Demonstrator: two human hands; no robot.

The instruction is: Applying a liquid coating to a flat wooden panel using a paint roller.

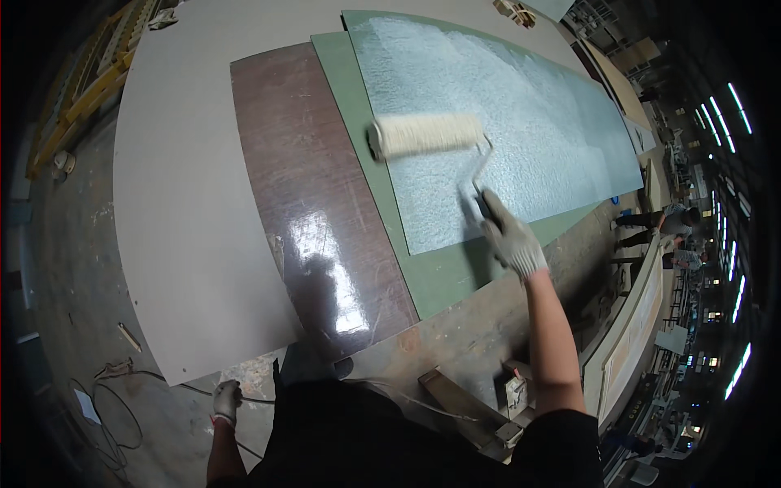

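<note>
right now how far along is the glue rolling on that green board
Mostly done: a wet, whitish textured coat covers most of the green board. In hand: the right hand holds the roller on the coated area near its left edge. Left: a bare green strip along the left side and near end. The left hand hangs by the table edge, holding nothing that shows.

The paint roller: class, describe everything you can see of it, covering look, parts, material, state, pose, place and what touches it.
The paint roller has a thick, fuzzy, off-white cylindrical sleeve on a thin bent metal frame leading down to a handle. The sleeve lies almost level, across the green panel, pressing on its wet, glistening, stippled coating. The right hand, in a grey-white knitted glove, has its fingers wrapped around the handle, hiding most of it. Nothing else touches the roller.
</note>
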